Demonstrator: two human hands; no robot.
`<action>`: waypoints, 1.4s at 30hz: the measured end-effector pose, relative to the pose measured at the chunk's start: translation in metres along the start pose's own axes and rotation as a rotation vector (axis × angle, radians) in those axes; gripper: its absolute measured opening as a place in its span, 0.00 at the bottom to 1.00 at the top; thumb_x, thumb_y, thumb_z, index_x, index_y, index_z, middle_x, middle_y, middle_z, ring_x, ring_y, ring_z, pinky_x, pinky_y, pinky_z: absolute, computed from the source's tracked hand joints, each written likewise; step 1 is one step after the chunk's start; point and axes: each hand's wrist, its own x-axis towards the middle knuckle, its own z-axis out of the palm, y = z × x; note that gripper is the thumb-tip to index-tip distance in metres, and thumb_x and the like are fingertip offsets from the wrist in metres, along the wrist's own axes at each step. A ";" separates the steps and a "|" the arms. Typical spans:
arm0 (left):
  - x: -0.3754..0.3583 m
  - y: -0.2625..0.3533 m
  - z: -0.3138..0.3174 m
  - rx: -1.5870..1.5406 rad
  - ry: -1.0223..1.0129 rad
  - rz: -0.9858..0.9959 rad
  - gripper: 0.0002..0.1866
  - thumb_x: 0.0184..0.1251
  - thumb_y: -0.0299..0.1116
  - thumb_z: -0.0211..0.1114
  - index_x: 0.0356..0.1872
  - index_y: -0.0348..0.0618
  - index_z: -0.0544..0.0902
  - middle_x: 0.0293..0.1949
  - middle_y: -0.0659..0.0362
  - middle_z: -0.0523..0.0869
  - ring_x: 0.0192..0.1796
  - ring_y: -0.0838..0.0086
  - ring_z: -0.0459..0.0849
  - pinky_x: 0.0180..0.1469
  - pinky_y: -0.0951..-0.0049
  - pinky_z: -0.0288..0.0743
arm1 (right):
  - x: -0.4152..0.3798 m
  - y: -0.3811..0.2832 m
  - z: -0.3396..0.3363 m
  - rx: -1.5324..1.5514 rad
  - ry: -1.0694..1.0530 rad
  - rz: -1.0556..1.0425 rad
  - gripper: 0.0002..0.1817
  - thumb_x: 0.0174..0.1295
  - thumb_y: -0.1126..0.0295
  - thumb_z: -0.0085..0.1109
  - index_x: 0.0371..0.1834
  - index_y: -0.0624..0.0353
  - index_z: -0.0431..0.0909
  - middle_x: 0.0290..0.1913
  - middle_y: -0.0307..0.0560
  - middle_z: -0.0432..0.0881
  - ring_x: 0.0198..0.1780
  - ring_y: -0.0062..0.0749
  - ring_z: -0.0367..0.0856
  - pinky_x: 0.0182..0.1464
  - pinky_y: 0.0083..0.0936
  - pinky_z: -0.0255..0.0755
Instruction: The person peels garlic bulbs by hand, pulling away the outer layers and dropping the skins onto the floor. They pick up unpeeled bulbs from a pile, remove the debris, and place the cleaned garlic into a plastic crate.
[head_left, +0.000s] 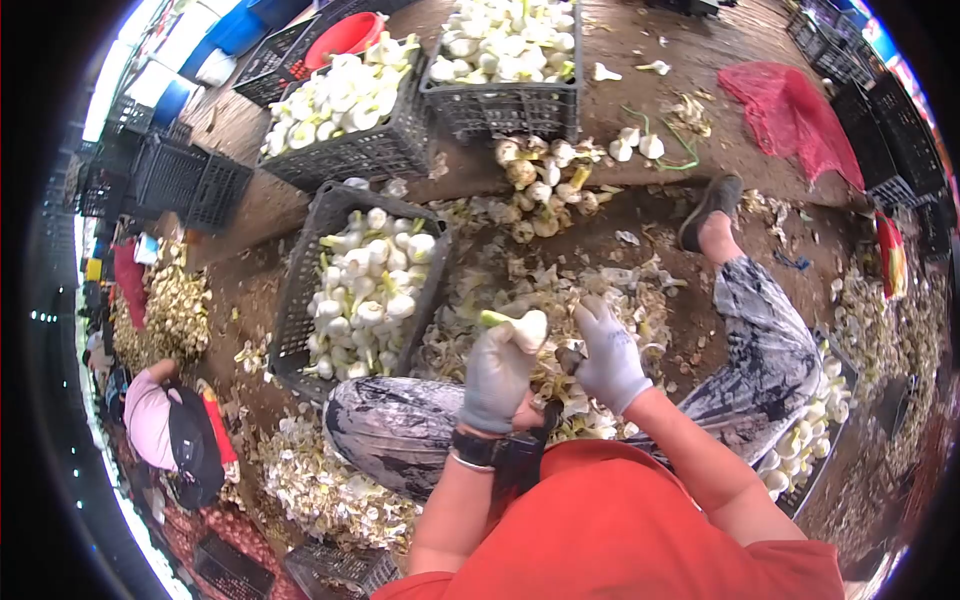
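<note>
While a garlic bulb [530, 331] right of the half-tilted black crate [289, 325] is clamped in the gloved left hand [497, 378], the right hand [608, 357], farther from that crate, is just beside it, its grip unclear; peelings [470, 335] border the crate.

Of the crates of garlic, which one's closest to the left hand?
The black crate just ahead of the bent left knee. Its near end is by that knee; the others sit farther from the left hand.
</note>
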 end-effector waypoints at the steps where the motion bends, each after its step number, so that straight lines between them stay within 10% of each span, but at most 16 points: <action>1: -0.001 0.001 0.017 0.036 0.015 0.007 0.17 0.73 0.32 0.48 0.56 0.31 0.73 0.57 0.47 0.78 0.62 0.59 0.76 0.68 0.59 0.67 | 0.010 -0.015 -0.009 -0.023 0.028 -0.106 0.25 0.43 0.80 0.59 0.51 0.62 0.77 0.45 0.60 0.82 0.47 0.57 0.80 0.49 0.41 0.75; 5: 0.000 0.024 0.022 0.148 0.182 0.269 0.14 0.72 0.31 0.49 0.50 0.35 0.77 0.53 0.49 0.81 0.58 0.61 0.79 0.61 0.61 0.74 | -0.002 0.010 0.011 0.189 -0.119 -0.119 0.18 0.49 0.81 0.60 0.46 0.64 0.80 0.37 0.52 0.84 0.41 0.45 0.83 0.42 0.36 0.76; 8: -0.009 0.058 0.037 0.288 0.176 0.299 0.14 0.74 0.29 0.49 0.53 0.33 0.77 0.51 0.49 0.82 0.54 0.61 0.81 0.57 0.61 0.78 | -0.007 0.030 0.011 0.941 -0.315 0.686 0.12 0.65 0.73 0.60 0.51 0.62 0.81 0.37 0.39 0.83 0.40 0.23 0.80 0.36 0.26 0.78; 11: -0.014 0.053 0.033 1.194 0.141 0.450 0.18 0.78 0.32 0.44 0.58 0.30 0.74 0.55 0.51 0.81 0.52 0.70 0.81 0.53 0.72 0.75 | 0.002 0.012 0.002 1.290 -0.207 0.667 0.18 0.68 0.70 0.57 0.60 0.61 0.75 0.46 0.43 0.81 0.43 0.25 0.80 0.42 0.26 0.80; 12: -0.016 0.043 0.062 0.730 0.157 0.225 0.19 0.79 0.33 0.44 0.58 0.30 0.75 0.59 0.52 0.79 0.54 0.72 0.79 0.58 0.72 0.71 | 0.005 0.004 0.003 1.424 -0.206 0.657 0.20 0.69 0.69 0.56 0.63 0.60 0.71 0.50 0.43 0.79 0.45 0.25 0.80 0.44 0.25 0.80; 15: -0.013 0.010 0.087 1.453 -0.303 0.469 0.26 0.80 0.41 0.42 0.66 0.31 0.68 0.66 0.49 0.72 0.68 0.63 0.69 0.68 0.67 0.62 | 0.007 -0.004 -0.004 1.203 -0.091 0.402 0.23 0.70 0.68 0.55 0.67 0.58 0.66 0.54 0.39 0.77 0.48 0.25 0.79 0.46 0.25 0.79; 17: -0.017 -0.017 0.110 1.035 -0.317 0.438 0.31 0.80 0.49 0.39 0.70 0.32 0.63 0.70 0.48 0.67 0.73 0.60 0.62 0.72 0.62 0.56 | 0.003 0.008 -0.023 2.034 0.090 0.396 0.22 0.69 0.69 0.57 0.64 0.61 0.69 0.53 0.38 0.78 0.46 0.25 0.80 0.43 0.24 0.78; 23: -0.011 -0.014 0.106 0.985 -0.285 0.201 0.30 0.79 0.49 0.38 0.72 0.38 0.61 0.71 0.51 0.64 0.69 0.60 0.66 0.72 0.56 0.52 | -0.086 0.027 -0.247 0.648 0.868 0.209 0.27 0.53 0.89 0.39 0.56 0.65 0.76 0.54 0.54 0.78 0.55 0.36 0.80 0.57 0.30 0.79; 28: -0.012 -0.022 0.085 0.917 -0.211 0.093 0.27 0.80 0.46 0.41 0.70 0.39 0.65 0.68 0.54 0.69 0.66 0.63 0.69 0.69 0.60 0.59 | -0.283 0.138 -0.299 -0.251 1.093 0.749 0.24 0.53 0.87 0.44 0.52 0.62 0.81 0.41 0.38 0.86 0.40 0.19 0.81 0.42 0.17 0.75; 31: -0.010 -0.029 0.079 0.946 -0.200 0.037 0.26 0.79 0.45 0.43 0.69 0.38 0.66 0.67 0.54 0.70 0.66 0.63 0.69 0.68 0.59 0.59 | -0.367 0.190 -0.273 -0.425 0.894 1.062 0.22 0.55 0.86 0.44 0.50 0.64 0.82 0.40 0.38 0.86 0.39 0.20 0.81 0.41 0.18 0.75; 34: -0.015 -0.034 0.094 0.967 -0.201 0.039 0.25 0.77 0.41 0.48 0.68 0.38 0.67 0.64 0.54 0.72 0.62 0.65 0.74 0.66 0.62 0.64 | -0.296 0.138 -0.261 0.102 1.366 0.910 0.23 0.55 0.90 0.40 0.51 0.68 0.81 0.42 0.45 0.84 0.38 0.19 0.80 0.40 0.17 0.75; 39: -0.025 -0.049 0.137 1.076 -0.358 0.024 0.21 0.77 0.41 0.52 0.60 0.36 0.75 0.53 0.54 0.81 0.54 0.70 0.80 0.57 0.69 0.75 | -0.110 0.040 -0.224 0.478 0.811 0.510 0.21 0.58 0.88 0.41 0.51 0.67 0.80 0.34 0.41 0.83 0.33 0.21 0.78 0.39 0.19 0.73; 42: -0.027 -0.049 0.134 1.097 -0.280 -0.074 0.17 0.74 0.37 0.57 0.55 0.35 0.78 0.48 0.57 0.84 0.47 0.74 0.82 0.52 0.73 0.75 | -0.053 0.011 -0.143 0.393 0.191 0.396 0.17 0.64 0.76 0.54 0.57 0.60 0.77 0.45 0.55 0.79 0.49 0.43 0.80 0.52 0.27 0.73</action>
